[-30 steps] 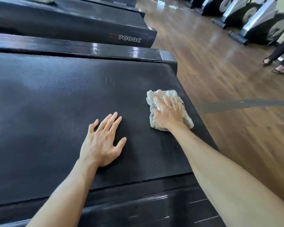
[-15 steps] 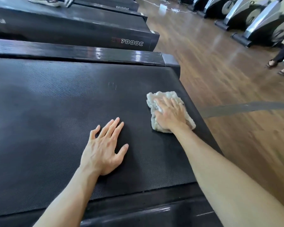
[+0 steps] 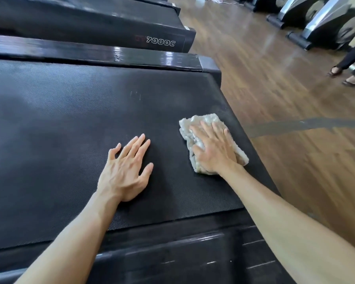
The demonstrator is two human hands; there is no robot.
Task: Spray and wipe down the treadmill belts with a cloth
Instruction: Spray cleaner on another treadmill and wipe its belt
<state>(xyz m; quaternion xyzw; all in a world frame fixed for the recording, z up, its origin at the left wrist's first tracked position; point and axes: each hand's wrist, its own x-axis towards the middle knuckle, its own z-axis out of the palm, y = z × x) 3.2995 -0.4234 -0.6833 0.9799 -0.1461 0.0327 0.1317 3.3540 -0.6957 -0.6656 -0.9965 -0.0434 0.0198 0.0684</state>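
A black textured treadmill belt [image 3: 59,130] fills most of the view. A crumpled white cloth [image 3: 205,121] lies on the belt near its right end. My right hand [image 3: 213,148] presses flat on the cloth, fingers straight and spread. My left hand [image 3: 125,171] rests flat on the bare belt to the left of the cloth, fingers spread. No spray bottle is in view.
Glossy black side rails [image 3: 111,54] run along the belt's far and near sides. A second treadmill marked 7000C [image 3: 160,42] stands behind. Wooden floor [image 3: 295,99] lies to the right, with exercise machines [image 3: 326,27] and a person's feet [image 3: 344,74] at the far right.
Both hands and the cloth have stayed almost in place on the belt. The view has shifted a little, and the feet at the right have moved.
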